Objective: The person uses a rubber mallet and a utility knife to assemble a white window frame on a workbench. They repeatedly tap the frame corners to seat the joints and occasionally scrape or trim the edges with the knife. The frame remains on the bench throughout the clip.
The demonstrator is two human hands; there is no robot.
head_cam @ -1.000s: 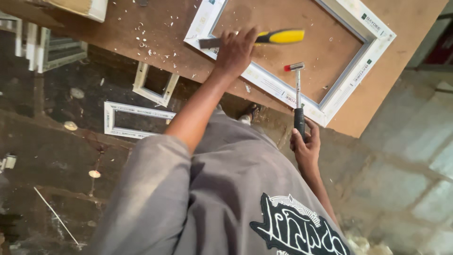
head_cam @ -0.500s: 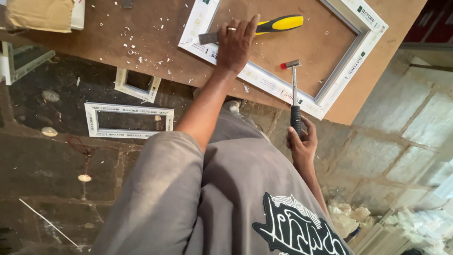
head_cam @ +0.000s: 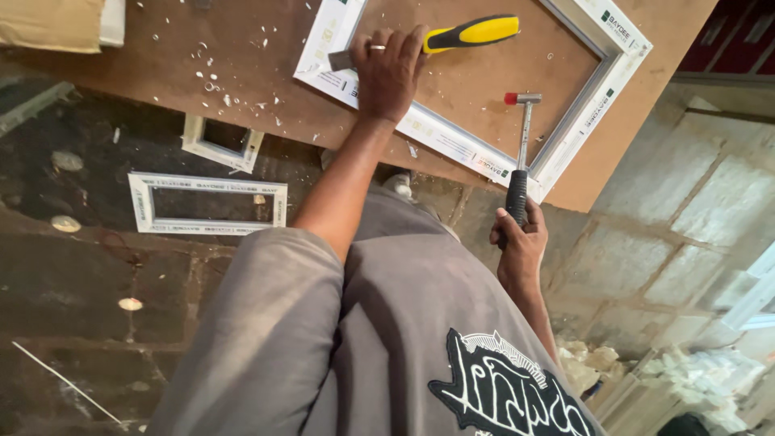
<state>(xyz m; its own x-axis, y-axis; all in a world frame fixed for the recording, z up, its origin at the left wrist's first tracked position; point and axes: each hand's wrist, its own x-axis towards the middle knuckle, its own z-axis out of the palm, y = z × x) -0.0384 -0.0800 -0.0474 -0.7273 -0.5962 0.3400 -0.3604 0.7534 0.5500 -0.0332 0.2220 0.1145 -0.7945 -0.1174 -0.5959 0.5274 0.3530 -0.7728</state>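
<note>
Gripping the chisel (head_cam: 436, 42) low on its shaft, your left hand (head_cam: 389, 69) is wrapped shut around it where the yellow-and-black handle meets the steel; the handle points toward 3 o'clock, the blade tip toward 9 o'clock onto the white frame (head_cam: 452, 141). Your right hand (head_cam: 521, 246) is closed round the black grip of the small hammer (head_cam: 521, 141), whose head with its red tip sits at 12 o'clock from that fist, hovering over the brown board (head_cam: 161, 89) inside the frame.

Frame lies flat on the board, its near rail running from 10 o'clock to 4 o'clock under your left wrist. Blade edge looks seated at the frame's left corner, though your fingers hide the exact contact.

To strike well, I'd judge: keep the chisel low and steady, thumb clear of the handle's end, and bring the hammer square onto the yellow butt with short taps. White chips (head_cam: 214, 77) scatter at 9 o'clock. Two spare frames (head_cam: 206, 202) rest on the floor below.
</note>
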